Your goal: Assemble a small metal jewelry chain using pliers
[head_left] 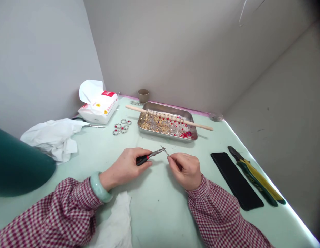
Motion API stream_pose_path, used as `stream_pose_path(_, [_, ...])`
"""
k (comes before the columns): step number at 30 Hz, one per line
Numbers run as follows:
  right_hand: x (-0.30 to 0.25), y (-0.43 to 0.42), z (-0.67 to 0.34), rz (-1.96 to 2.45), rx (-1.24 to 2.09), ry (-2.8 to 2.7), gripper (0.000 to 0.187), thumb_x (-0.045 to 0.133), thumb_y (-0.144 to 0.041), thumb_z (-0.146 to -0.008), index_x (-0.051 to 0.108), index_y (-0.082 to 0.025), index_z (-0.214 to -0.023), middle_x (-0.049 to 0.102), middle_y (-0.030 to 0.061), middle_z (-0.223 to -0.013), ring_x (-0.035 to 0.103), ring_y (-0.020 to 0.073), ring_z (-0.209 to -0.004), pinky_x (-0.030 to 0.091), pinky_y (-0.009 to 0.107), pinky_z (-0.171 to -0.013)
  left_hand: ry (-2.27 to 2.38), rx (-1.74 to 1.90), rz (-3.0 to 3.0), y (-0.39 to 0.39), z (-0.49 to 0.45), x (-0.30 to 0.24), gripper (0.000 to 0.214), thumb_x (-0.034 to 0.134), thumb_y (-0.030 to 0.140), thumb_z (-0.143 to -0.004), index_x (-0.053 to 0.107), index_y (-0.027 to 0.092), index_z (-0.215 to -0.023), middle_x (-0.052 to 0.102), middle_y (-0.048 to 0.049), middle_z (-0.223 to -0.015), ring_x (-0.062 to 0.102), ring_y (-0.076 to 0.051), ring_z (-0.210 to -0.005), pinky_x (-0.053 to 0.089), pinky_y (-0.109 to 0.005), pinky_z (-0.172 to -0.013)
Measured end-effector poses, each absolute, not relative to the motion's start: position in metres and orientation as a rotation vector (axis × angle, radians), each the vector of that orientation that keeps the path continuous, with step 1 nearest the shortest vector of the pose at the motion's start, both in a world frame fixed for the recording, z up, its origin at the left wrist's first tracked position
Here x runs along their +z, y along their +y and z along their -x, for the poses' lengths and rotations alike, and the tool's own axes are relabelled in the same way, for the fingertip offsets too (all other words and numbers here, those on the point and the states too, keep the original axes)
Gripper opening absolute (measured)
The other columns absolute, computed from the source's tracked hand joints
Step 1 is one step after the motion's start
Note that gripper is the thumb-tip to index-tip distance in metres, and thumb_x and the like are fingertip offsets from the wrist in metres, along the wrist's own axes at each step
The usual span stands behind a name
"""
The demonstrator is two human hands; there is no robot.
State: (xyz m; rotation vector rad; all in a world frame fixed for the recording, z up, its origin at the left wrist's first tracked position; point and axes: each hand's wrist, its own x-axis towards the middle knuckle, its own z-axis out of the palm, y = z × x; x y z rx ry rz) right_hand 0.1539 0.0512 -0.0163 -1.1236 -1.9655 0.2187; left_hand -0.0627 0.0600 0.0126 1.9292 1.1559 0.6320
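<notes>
My left hand [129,165] is closed around the dark handles of needle-nose pliers [155,153], whose tips point right. At those tips is a short twisted wire [165,151], silvery and thin. Its lower end is pinched between the thumb and fingers of my right hand [185,168]. Whether the jaws clamp the wire or only touch it is too small to tell. Beyond my hands, a metal tray [165,135] holds gold, clear and red beads. Across it lies a wooden dowel [201,126] with small rings or beads along its middle.
Several beaded rings [123,129] lie left of the tray. Scissors [96,126], a tissue pack [98,106] and crumpled cloth [51,137] are farther left, with a green cylinder [17,165]. A small cup [143,95] stands behind. Right are a black case [236,181] and large pliers [255,175].
</notes>
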Motion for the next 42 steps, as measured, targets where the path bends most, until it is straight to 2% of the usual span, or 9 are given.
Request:
stream_pose_path(6, [-0.013, 0.053, -0.156, 1.174, 0.879, -1.697, 0.02, 0.056, -0.028, -0.079, 0.06, -0.017, -0.064, 0.042, -0.0053, -0.046, 0.033, 0.0072, -0.042, 0.028, 0.021, -0.04, 1.039, 0.571, -1.734, 0.061, 0.063, 0.016, 0.033, 0.055, 0.034, -0.081, 0.065, 0.018, -0.108, 0.068, -0.0041, -0.098, 0.058, -0.018, -0.085, 0.045, -0.029, -0.076])
stream_pose_path(8, [-0.012, 0.054, -0.156, 1.176, 0.988, -1.619, 0.02, 0.057, -0.03, -0.077, 0.06, -0.016, -0.063, 0.04, -0.0061, -0.045, 0.03, 0.0066, -0.041, 0.025, 0.02, -0.039, 1.031, 0.58, -1.734, 0.061, 0.063, 0.016, 0.033, 0.055, 0.035, -0.081, 0.065, 0.017, -0.107, 0.067, -0.0049, -0.1, 0.058, -0.018, -0.086, 0.045, -0.03, -0.077])
stream_pose_path(13, [-0.01, 0.054, -0.155, 1.214, 0.933, -1.58, 0.019, 0.058, -0.029, -0.074, 0.059, -0.016, -0.06, 0.039, -0.0063, -0.045, 0.029, 0.0066, -0.042, 0.024, 0.021, -0.04, 1.059, 0.604, -1.77, 0.061, 0.062, 0.017, 0.035, 0.055, 0.038, -0.081, 0.063, 0.015, -0.107, 0.064, -0.005, -0.09, 0.056, -0.016, -0.077, 0.045, -0.029, -0.071])
stream_pose_path(18, [-0.01, 0.054, -0.155, 1.214, 0.936, -1.588, 0.019, 0.058, -0.029, -0.075, 0.059, -0.016, -0.06, 0.039, -0.0063, -0.045, 0.03, 0.0068, -0.042, 0.025, 0.021, -0.04, 1.057, 0.608, -1.739, 0.061, 0.063, 0.018, 0.036, 0.055, 0.038, -0.081, 0.062, 0.015, -0.108, 0.063, -0.005, -0.091, 0.055, -0.015, -0.074, 0.044, -0.027, -0.069])
stream_pose_path(26, [-0.011, 0.053, -0.154, 1.2, 0.891, -1.617, 0.019, 0.058, -0.028, -0.075, 0.059, -0.017, -0.06, 0.044, -0.0049, -0.047, 0.034, 0.0074, -0.043, 0.028, 0.021, -0.041, 1.018, 0.61, -1.701, 0.061, 0.064, 0.018, 0.034, 0.056, 0.039, -0.081, 0.066, 0.017, -0.104, 0.066, -0.0052, -0.101, 0.056, -0.021, -0.094, 0.043, -0.033, -0.085])
stream_pose_path(31, [-0.013, 0.052, -0.156, 1.149, 0.948, -1.608, 0.02, 0.057, -0.03, -0.077, 0.059, -0.017, -0.062, 0.038, -0.0067, -0.044, 0.029, 0.0067, -0.04, 0.025, 0.021, -0.039, 1.022, 0.481, -1.559, 0.058, 0.066, 0.026, 0.038, 0.053, 0.042, -0.083, 0.062, 0.02, -0.113, 0.063, 0.0004, -0.073, 0.052, -0.012, -0.06, 0.042, -0.024, -0.058])
stream_pose_path(33, [-0.014, 0.051, -0.155, 1.162, 0.886, -1.635, 0.02, 0.057, -0.029, -0.078, 0.058, -0.017, -0.062, 0.039, -0.0065, -0.045, 0.03, 0.0069, -0.041, 0.026, 0.021, -0.039, 1.017, 0.494, -1.568, 0.059, 0.065, 0.026, 0.037, 0.053, 0.042, -0.083, 0.063, 0.02, -0.111, 0.063, 0.0001, -0.075, 0.053, -0.012, -0.063, 0.042, -0.024, -0.059])
stream_pose_path(37, [-0.015, 0.05, -0.154, 1.183, 0.755, -1.678, 0.02, 0.057, -0.026, -0.078, 0.054, -0.018, -0.06, 0.042, -0.005, -0.049, 0.034, 0.0078, -0.045, 0.029, 0.022, -0.043, 0.976, 0.607, -1.666, 0.061, 0.064, 0.021, 0.03, 0.056, 0.037, -0.082, 0.064, 0.017, -0.103, 0.064, -0.0037, -0.1, 0.056, -0.018, -0.091, 0.043, -0.027, -0.08])
stream_pose_path(42, [-0.017, 0.05, -0.154, 1.175, 0.433, -1.868, 0.021, 0.052, -0.021, -0.082, 0.052, -0.018, -0.06, 0.042, -0.0045, -0.049, 0.036, 0.0077, -0.044, 0.031, 0.021, -0.043, 1.107, 0.597, -1.851, 0.062, 0.064, 0.015, 0.029, 0.054, 0.037, -0.083, 0.064, 0.016, -0.101, 0.064, -0.0029, -0.088, 0.055, -0.016, -0.076, 0.042, -0.027, -0.068])
